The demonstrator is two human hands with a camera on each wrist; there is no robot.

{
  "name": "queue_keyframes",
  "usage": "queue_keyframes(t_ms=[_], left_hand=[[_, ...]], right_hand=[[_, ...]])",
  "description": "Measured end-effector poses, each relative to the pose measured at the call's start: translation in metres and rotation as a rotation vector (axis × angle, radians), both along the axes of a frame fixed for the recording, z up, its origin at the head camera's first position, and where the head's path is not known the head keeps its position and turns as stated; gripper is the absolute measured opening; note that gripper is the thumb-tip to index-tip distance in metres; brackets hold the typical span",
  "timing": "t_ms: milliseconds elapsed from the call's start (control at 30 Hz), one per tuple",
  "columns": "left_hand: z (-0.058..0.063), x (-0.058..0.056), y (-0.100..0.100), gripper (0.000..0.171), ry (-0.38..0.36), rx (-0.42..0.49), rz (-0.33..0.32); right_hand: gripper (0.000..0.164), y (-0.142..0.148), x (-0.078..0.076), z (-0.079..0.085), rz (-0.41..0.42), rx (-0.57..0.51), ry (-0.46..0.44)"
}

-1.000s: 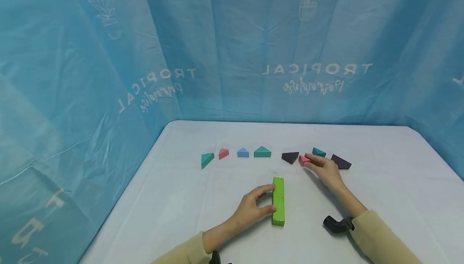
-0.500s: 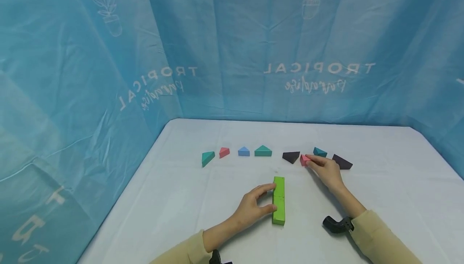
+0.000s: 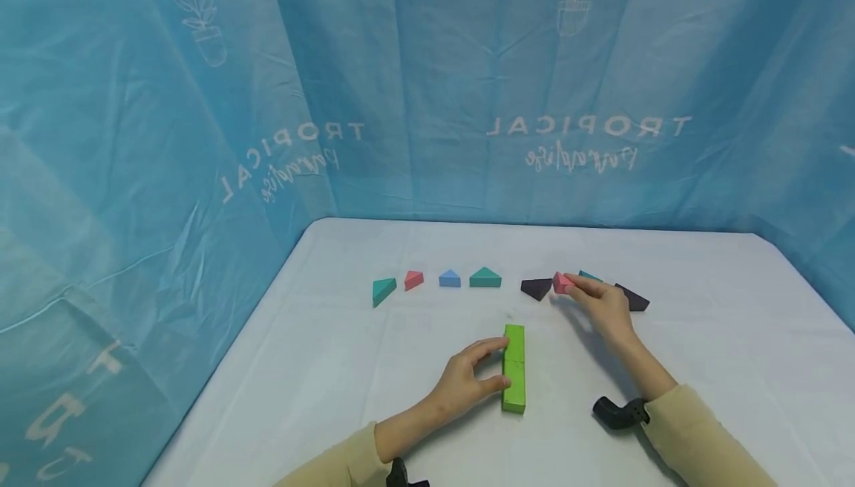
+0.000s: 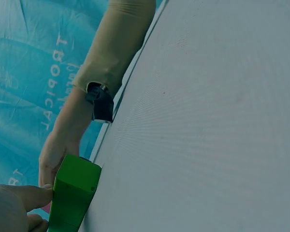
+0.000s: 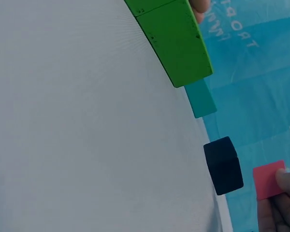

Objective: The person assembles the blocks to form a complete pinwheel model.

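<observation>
My right hand [image 3: 603, 314] pinches a small red triangular block [image 3: 561, 283] between thumb and fingertips. In the right wrist view the red block [image 5: 268, 180] is held off the table. My left hand [image 3: 461, 379] rests its thumb and a finger against the left side of two light green blocks [image 3: 513, 368] lying end to end in a line. The left wrist view has a left-hand finger touching the near green block [image 4: 75, 193]. Just left of the held block lies a black block [image 3: 536, 289]. A teal block [image 3: 589, 275] is partly hidden behind the right hand.
Along the back of the white table [image 3: 320, 368] lie a green triangle [image 3: 485, 278], a blue triangle [image 3: 450, 279], another red block [image 3: 413, 280] and a green one [image 3: 384, 291]. A second black block [image 3: 632, 298] sits right of my right hand. Blue curtains [image 3: 427, 86] surround the table.
My right hand has raised the red block off the table and moved it slightly away from me. The left hand and the green blocks stay in place.
</observation>
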State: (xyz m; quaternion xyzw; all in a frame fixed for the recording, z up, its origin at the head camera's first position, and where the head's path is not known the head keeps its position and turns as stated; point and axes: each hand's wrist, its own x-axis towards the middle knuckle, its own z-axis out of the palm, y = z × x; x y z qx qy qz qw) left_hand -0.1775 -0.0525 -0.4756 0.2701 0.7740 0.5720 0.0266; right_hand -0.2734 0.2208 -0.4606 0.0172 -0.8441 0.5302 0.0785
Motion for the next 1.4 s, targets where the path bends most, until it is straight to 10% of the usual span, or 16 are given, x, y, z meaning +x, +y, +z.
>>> queue_keyframes(t_ms=[500, 1400], left_hand=[[0.001, 0.000, 0.001, 0.055, 0.003, -0.009, 0.008], [0.002, 0.000, 0.000, 0.055, 0.027, -0.036, 0.018]], right_hand=[[0.047, -0.032, 0.014, 0.021, 0.083, -0.026, 0.010], [0.030, -0.069, 0.011, -0.015, 0.163, 0.062, 0.007]])
